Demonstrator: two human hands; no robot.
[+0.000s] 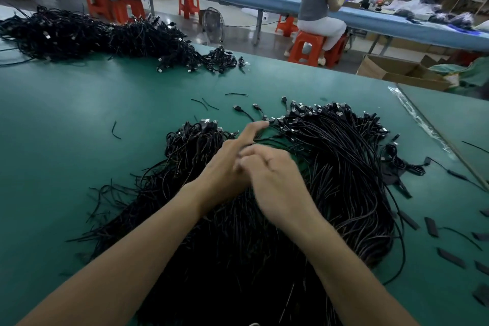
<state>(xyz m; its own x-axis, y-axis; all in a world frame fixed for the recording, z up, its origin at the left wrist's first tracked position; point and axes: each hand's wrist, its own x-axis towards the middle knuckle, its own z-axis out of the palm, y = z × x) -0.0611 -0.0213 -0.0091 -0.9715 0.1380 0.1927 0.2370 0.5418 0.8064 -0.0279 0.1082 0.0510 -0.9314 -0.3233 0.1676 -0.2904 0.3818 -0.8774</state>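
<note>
A big heap of black USB cables (330, 167) lies on the green table (79, 119), plug ends fanned out at the far side. Both my hands meet above its middle. My left hand (227, 161) reaches in from the lower left with its index finger stretched toward the plugs; its other fingers are hidden behind my right hand. My right hand (272, 180) curls its fingers against the left hand and appears to pinch a thin black cable (267, 139) that runs off to the right. The fingertips are blurred.
A second long heap of black cables (92, 34) lies at the table's far left. Short black ties (203, 103) and flat black pieces (431, 226) are scattered around. Beyond the far edge are red stools (307, 47), cardboard boxes (397, 71) and a seated person (317, 0) at a blue bench.
</note>
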